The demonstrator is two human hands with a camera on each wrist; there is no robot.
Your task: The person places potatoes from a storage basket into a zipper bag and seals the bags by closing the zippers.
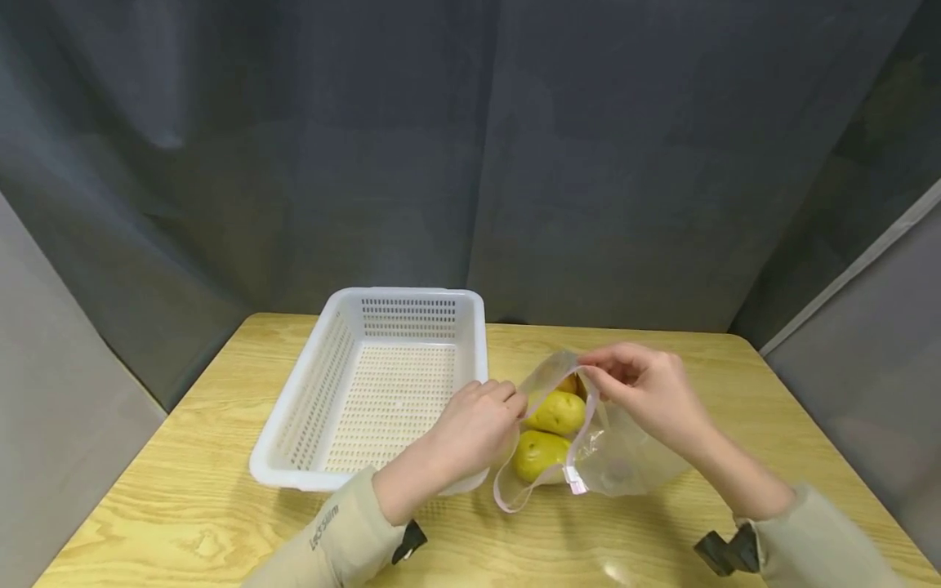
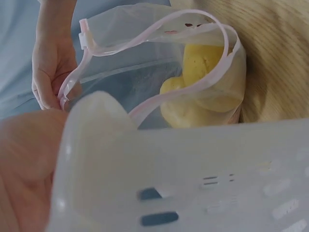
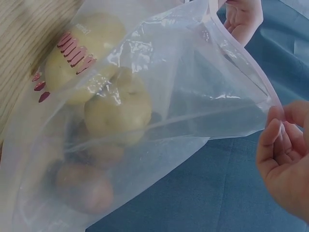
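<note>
A clear zip bag (image 1: 625, 457) with a pale pink closure strip lies on its side, its mouth held apart toward the left. My left hand (image 1: 481, 416), fingers curled, grips one side of the mouth beside the basket's right wall. On the opposite side, my right hand (image 1: 654, 392) pinches the strip between thumb and fingers, as the right wrist view also shows. Inside the bag lie smooth yellow potatoes (image 1: 559, 413) and, behind them, an orange-brown rounded item (image 1: 568, 384). The film blurs a reddish-brown rounded item (image 3: 84, 188) in the right wrist view. Red print (image 3: 76, 53) marks the bag.
A white perforated plastic basket (image 1: 294, 392) with nothing in it stands left of the bag, its near right corner partly behind my left forearm. Both sit on a wood-grain table (image 1: 184, 490). Dark curtain (image 1: 625, 163) hangs behind the table, with grey panels at either side.
</note>
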